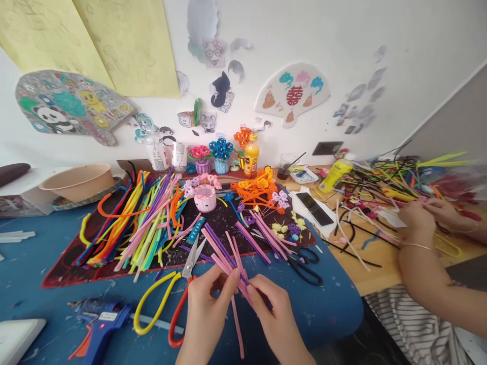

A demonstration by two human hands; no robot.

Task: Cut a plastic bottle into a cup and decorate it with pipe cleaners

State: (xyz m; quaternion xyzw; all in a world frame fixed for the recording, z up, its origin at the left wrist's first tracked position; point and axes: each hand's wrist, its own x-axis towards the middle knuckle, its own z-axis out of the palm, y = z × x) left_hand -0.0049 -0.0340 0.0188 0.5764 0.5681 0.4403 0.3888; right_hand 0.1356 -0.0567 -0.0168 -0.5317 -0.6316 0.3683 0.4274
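Observation:
Both my hands meet at the front middle of the blue table. My left hand [213,299] pinches a bundle of pink and purple pipe cleaners [220,247] between thumb and fingers. Lower on the same bundle, my right hand [268,304] is closed around the stems; one pink stem hangs down between my wrists. Just left of my hands lie scissors [189,262] with one yellow and one red handle, blades apart. More pink and purple pipe cleaners [262,238] rest on the dark mat behind. Black-handled scissors [308,266] lie to the right.
A blue glue gun [106,324] lies front left. Many coloured pipe cleaners [140,223] cover the mat's left side. Behind stand a small pink pot [205,198], an orange drink bottle [251,156] and pipe-cleaner flowers [221,152]. A phone [314,208] and a co-worker's arm [429,274] are at right.

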